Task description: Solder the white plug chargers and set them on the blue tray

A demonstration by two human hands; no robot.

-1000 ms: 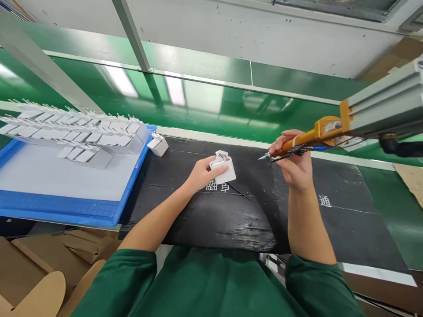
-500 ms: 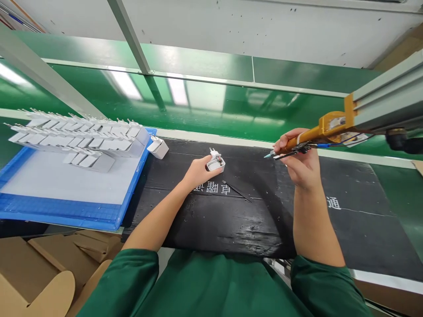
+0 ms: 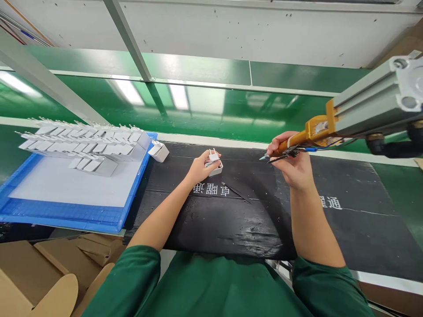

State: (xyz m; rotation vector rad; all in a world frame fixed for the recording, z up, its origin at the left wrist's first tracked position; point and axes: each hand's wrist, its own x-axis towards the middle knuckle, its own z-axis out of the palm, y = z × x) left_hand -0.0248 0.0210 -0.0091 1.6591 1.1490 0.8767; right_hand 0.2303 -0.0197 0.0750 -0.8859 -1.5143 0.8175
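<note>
My left hand (image 3: pixel 199 169) is closed around a small white charger housing (image 3: pixel 215 170) on the black mat, thumb over its top. A white two-pin plug piece (image 3: pixel 213 157) sits at the housing's far side, prongs pointing away from me. In my right hand (image 3: pixel 299 171) is an orange-barrelled dispensing gun (image 3: pixel 312 132), gripped near its front. Its teal nozzle tip (image 3: pixel 263 157) points left, apart from the housing. Black tweezers (image 3: pixel 237 193) lie on the mat between my hands. Whatever is inside the housing is mostly hidden by my thumb.
A blue tray (image 3: pixel 95 216) at the left carries rows of white chargers (image 3: pixel 89 140), prongs up. Another white charger (image 3: pixel 159 152) stands on the black mat (image 3: pixel 218 224) beside the tray. A large grey cylinder (image 3: pixel 370 99) reaches in from the right. Cardboard (image 3: pixel 29 273) lies lower left.
My left thumb has moved over the top of the housing, and the plug piece now sits lower against it. The dispensing gun has shifted slightly left in the picture.
</note>
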